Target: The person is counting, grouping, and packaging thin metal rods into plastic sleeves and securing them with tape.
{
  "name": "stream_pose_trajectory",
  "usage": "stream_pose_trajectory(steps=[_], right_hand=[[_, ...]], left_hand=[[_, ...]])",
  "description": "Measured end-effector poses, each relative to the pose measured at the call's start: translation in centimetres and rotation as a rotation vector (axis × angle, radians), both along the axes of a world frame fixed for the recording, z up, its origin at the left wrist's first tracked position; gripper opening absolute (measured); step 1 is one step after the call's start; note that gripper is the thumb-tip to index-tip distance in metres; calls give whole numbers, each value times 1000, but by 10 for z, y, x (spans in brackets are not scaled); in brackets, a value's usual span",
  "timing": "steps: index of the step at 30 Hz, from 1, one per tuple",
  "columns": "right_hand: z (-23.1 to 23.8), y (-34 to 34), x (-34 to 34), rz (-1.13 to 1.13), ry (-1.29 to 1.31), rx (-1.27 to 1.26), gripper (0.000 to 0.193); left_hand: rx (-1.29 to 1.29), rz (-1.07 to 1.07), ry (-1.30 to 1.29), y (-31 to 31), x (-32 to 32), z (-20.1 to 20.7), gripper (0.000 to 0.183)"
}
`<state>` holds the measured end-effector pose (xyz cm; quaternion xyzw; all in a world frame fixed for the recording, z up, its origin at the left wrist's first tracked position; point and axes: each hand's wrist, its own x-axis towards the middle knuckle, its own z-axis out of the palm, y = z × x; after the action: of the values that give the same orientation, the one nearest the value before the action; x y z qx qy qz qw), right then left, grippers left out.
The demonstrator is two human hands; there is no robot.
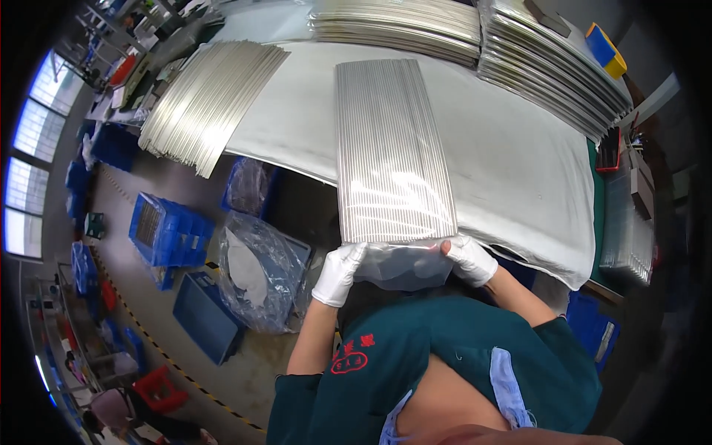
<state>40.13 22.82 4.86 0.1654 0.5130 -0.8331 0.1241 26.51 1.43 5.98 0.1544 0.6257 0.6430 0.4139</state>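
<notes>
A flat row of thin silvery metal strips (389,141) lies lengthwise in front of me, its near end reaching over the edge of the white-covered table (519,163). Clear plastic covers the strips, and the loose end of this plastic bag (404,268) hangs past them toward my body. At the near left corner my left hand (340,274), in a white glove, is closed on the bag. My right hand (472,261), also gloved with a bare fingertip showing, pinches the bag at the near right corner.
Unbagged strips (211,96) lie on the table's left part. Wrapped stacks (400,28) line the far side, with more stacked strips (549,70) at the far right. Below left are blue crates (169,233), a grey-blue bin (208,315) and a plastic-lined bin (259,274).
</notes>
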Motion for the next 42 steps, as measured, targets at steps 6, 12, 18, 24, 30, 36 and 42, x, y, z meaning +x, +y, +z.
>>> stream_pose_trajectory(steps=[6, 12, 18, 24, 30, 36, 42], right_hand=[[-8, -8, -2, -78, 61, 8, 60], [5, 12, 22, 180, -42, 282, 41], [48, 17, 33, 536, -274, 790, 34], [172, 107, 0, -210, 334, 1589, 31], [221, 314, -42, -789, -118, 2651, 50], [219, 364, -45, -725, -659, 2197, 40], [236, 296, -14, -861, -389, 2192, 38]], left_hand=[[-72, 108, 234, 7, 2, -5, 36], [-160, -205, -60, -22, 0, -9, 46], [-159, -365, -117, -40, 4, 3, 47], [-182, -315, -82, -53, 6, -1, 42], [-173, -194, 12, -65, 19, 0, 41], [-89, -19, 10, -67, 37, -2, 42], [-147, 23, 119, -54, 35, 1, 39]])
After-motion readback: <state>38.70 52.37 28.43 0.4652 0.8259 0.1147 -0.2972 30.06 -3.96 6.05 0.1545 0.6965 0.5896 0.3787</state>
